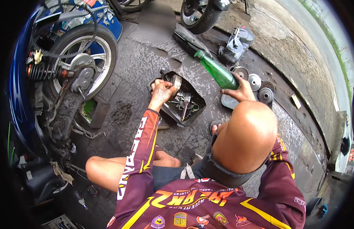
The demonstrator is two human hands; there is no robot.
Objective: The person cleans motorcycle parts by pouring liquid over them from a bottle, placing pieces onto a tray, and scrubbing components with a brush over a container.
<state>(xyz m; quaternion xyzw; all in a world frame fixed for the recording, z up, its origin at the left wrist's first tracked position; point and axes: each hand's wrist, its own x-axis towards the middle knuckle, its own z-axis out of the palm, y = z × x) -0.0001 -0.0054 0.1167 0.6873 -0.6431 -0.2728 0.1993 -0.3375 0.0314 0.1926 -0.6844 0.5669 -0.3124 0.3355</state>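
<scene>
My right hand (242,91) is closed round the lower end of a green glass bottle (219,72), which is tilted with its neck pointing up and left in the view. My left hand (162,92) is over the left side of a black basin (200,96), its fingers closed on a greyish metal part (176,82). The part's exact kind is not clear. In the basin lies a paintbrush (186,104) among several small metal parts, its handle toward the near rim.
A wheel (110,57) of a partly dismantled blue motorbike stands at left, with a shock absorber (47,72). Round metal parts (254,81) and a dark grey engine cover-like piece (237,44) lie at right. Another tyre (207,21) is at the top.
</scene>
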